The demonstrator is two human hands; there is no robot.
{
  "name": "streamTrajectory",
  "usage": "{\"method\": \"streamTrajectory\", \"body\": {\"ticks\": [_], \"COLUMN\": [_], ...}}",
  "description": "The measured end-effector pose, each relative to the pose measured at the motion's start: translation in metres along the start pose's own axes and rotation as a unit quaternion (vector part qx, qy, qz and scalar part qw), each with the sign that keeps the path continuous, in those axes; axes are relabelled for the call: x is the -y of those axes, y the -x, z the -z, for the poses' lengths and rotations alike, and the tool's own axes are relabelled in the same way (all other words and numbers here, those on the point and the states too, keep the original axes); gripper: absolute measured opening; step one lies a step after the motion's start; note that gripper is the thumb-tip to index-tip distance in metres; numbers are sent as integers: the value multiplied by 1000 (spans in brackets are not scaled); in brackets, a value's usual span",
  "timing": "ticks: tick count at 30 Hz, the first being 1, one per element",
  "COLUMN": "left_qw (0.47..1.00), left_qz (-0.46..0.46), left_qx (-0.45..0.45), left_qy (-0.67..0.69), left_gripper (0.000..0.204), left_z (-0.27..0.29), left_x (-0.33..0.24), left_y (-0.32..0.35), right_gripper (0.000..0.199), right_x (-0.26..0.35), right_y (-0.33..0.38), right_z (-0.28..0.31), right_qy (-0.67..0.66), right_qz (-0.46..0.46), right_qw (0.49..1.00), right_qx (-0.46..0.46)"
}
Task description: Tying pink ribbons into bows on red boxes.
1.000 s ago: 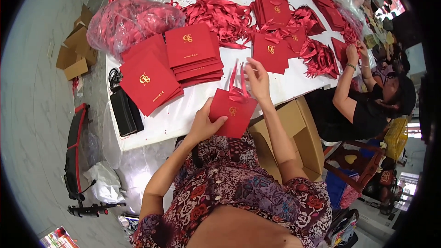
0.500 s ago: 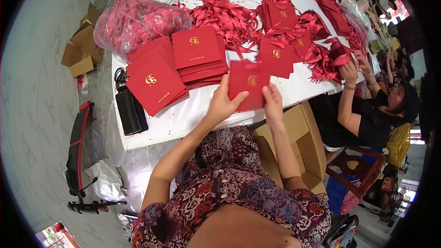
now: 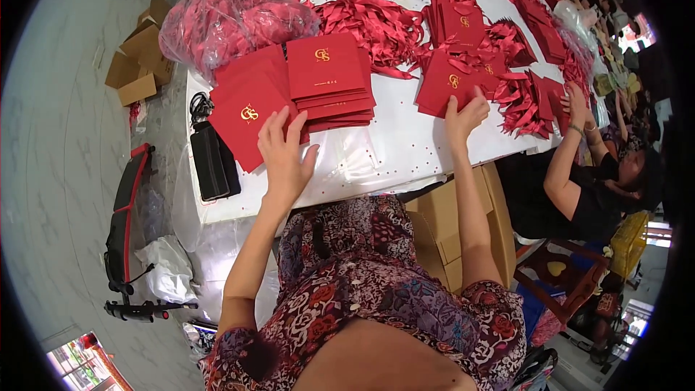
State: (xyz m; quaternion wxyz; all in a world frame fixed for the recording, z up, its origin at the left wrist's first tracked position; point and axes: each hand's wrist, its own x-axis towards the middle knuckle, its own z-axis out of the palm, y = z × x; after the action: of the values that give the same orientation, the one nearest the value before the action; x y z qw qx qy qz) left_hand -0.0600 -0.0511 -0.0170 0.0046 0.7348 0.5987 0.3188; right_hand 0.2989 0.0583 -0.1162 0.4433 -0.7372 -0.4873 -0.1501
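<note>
My left hand (image 3: 284, 159) is open, its fingers spread over the lower right part of a fanned pile of flat red bags (image 3: 235, 119) with a gold emblem. Whether the fingertips touch the top bag, I cannot tell. Beside that pile lies a taller, neater stack of the same bags (image 3: 326, 65). To the right, my right hand (image 3: 465, 119) is at the near edge of another pile of red bags (image 3: 438, 80), which has red ribbons on top. Thumb and fingers are apart there, with nothing visibly between them.
Loose red ribbons (image 3: 373, 25) and a clear plastic bag full of red ribbon (image 3: 232, 25) cover the table's far side. A black case (image 3: 213, 163) sits at the left edge. An open carton (image 3: 449, 224) stands below the table; a co-worker (image 3: 579, 174) works at right.
The red bag that both hands held has left them and appears to lie on the right pile. My left hand has moved left to the fanned pile, my right hand up and right.
</note>
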Motion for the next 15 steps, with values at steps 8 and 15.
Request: {"method": "streamTrajectory", "body": {"ticks": [8, 15], "left_qw": [999, 995], "left_qz": [-2, -70], "left_qx": [30, 53], "left_qy": [39, 43], "left_gripper": [57, 58], "left_z": [-8, -37], "left_x": [0, -15], "left_y": [-1, -49], "right_gripper": [17, 25], "right_x": [87, 77], "right_y": [28, 12], "right_z": [-14, -73], "right_qy": [-223, 117], "right_qz": [126, 277], "right_qw": [942, 933], "right_qx": [219, 195]}}
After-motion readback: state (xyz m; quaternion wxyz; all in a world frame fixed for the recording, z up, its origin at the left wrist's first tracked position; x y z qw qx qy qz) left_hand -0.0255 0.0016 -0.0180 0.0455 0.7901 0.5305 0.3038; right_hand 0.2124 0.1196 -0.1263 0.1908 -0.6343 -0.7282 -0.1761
